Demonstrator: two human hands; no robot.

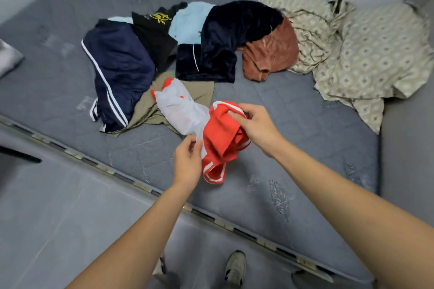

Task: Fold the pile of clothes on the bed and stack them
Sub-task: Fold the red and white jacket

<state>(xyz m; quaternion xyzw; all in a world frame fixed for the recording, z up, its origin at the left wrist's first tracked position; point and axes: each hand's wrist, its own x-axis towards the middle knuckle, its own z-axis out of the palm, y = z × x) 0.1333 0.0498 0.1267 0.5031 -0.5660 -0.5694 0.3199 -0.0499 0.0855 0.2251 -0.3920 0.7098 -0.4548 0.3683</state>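
Both hands hold a red garment with white trim [223, 141] above the near part of the grey bed [293, 148]. The right hand [254, 128] pinches its upper bunched edge with curled fingers; the left hand [187, 162] grips the fabric where the red meets a white mesh lining [180, 110], which trails back to the pile. The pile lies further up the bed: navy track pants with 2 white stripes [117, 73], a khaki piece [150, 105] under them, a black shirt with a yellow print [155, 33], a light blue item [187, 21], a dark velvet garment [223, 37] and a rust-brown garment [270, 54]. A crumpled patterned sheet [364, 54] lies just beside the pile at the right.
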